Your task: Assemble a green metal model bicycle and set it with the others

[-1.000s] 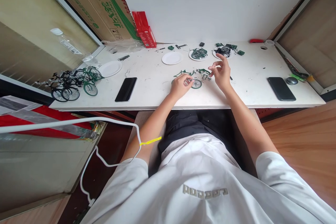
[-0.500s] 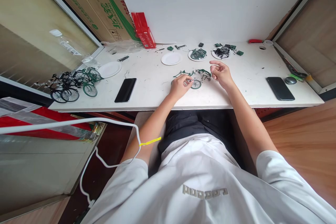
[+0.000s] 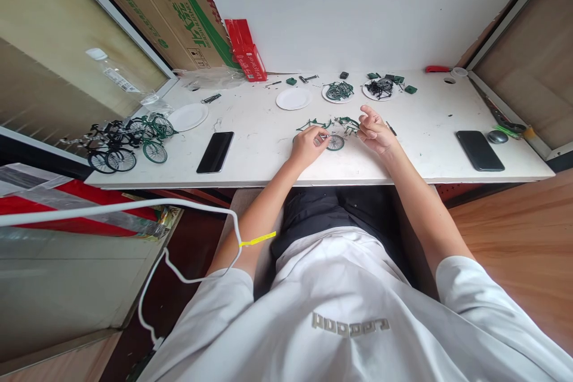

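My left hand (image 3: 310, 147) is closed in a pinch at the middle of the table, on a small pale piece I cannot make out. Just right of its fingertips is a miniature bicycle wheel (image 3: 335, 142) with a dark rim. Behind the hand lies a thin green bicycle frame part (image 3: 316, 123). My right hand (image 3: 376, 132) has curled fingers with the index finger raised; whatever they grip is hidden. More green bicycle parts (image 3: 345, 123) lie left of it. A short dark stick (image 3: 391, 128) shows at its right side; I cannot tell whether the hand touches it.
Assembled miniature bicycles (image 3: 129, 140) crowd the left end. White plates (image 3: 293, 99) stand farther back, two bearing green parts (image 3: 339, 92) and black parts (image 3: 379, 89). Phones lie left (image 3: 215, 152) and right (image 3: 480, 150). A red box (image 3: 253, 62) stands at the back; a white cable (image 3: 134, 208) crosses the foreground.
My right hand has turned over slightly and curled its fingers, with the index finger now pointing up. The dark stick has come into sight beside it. My left hand stays nearly still.
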The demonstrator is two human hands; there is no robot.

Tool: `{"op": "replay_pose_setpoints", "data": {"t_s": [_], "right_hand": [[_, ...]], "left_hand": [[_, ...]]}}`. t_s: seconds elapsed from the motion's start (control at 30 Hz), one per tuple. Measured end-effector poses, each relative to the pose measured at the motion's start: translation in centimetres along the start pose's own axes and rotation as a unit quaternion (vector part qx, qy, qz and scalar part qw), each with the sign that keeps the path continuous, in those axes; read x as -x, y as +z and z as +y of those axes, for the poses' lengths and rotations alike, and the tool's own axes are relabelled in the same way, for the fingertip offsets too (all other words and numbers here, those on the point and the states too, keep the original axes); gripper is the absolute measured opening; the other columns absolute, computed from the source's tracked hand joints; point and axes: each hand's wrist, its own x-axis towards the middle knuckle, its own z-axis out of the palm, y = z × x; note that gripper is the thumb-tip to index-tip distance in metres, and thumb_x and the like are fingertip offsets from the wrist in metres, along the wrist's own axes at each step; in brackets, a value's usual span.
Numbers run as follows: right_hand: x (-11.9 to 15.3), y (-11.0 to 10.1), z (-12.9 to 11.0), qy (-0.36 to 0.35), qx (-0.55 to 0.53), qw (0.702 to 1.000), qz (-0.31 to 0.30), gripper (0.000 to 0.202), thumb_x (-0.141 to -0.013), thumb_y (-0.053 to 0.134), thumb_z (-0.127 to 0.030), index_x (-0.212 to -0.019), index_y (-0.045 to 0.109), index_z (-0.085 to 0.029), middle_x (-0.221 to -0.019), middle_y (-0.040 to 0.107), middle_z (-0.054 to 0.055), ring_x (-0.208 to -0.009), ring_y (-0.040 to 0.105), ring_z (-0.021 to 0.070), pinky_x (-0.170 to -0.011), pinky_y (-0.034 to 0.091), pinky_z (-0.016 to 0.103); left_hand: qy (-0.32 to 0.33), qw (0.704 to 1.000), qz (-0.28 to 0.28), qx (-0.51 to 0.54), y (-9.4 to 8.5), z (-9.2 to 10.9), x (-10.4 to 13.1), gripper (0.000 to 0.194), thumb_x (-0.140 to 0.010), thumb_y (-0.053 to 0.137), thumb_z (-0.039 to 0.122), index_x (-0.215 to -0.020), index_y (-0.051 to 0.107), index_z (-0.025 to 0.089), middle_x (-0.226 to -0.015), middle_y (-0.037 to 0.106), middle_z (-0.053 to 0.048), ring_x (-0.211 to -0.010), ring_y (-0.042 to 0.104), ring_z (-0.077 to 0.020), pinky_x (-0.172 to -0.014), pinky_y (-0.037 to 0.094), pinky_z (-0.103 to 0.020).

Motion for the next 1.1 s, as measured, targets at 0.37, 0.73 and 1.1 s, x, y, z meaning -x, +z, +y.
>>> {"op": "replay_pose_setpoints", "data": {"t_s": [0.37,0.73,1.1], "right_hand": [[-0.2,0.7,0.0,0.009,-0.048,0.997,0.062,0.07,-0.056,0.118,-0.047,-0.1,0.068,-0.026,-0.07,0.054,-0.015,-0.044,0.016,-0.0013,-0.041,0.019,0.019],[-0.5,-3.2,-1.9,-0.101,0.371,0.915,0.121,0.045,-0.08,0.099,-0.064,-0.09,0.083,-0.023,-0.086,0.079,0.007,-0.063,0.055,0.015,-0.059,0.045,0.032],[0.2,-3.6,-1.5,-0.02,0.654,0.756,0.017,0.015,-0.091,0.076,-0.026,-0.097,0.089,-0.021,-0.101,0.087,0.009,-0.09,0.072,0.0266,-0.081,0.05,0.04]], "left_hand": [[0.009,1.0,-0.008,0.001,0.0,-0.2,0.0,0.006,-0.098,0.08,0.027,-0.102,0.08,0.022,-0.103,0.085,-0.005,-0.073,0.073,-0.0141,-0.072,0.06,-0.029],[0.001,1.0,-0.015,0.003,-0.2,0.4,0.0,0.005,-0.098,0.08,0.025,-0.1,0.079,0.022,-0.1,0.085,-0.005,-0.073,0.076,-0.015,-0.072,0.062,-0.029],[-0.021,0.999,-0.027,-0.018,-0.3,0.5,-0.1,0.006,-0.097,0.081,0.027,-0.102,0.08,0.022,-0.102,0.085,-0.005,-0.073,0.076,-0.015,-0.073,0.063,-0.03]]}}
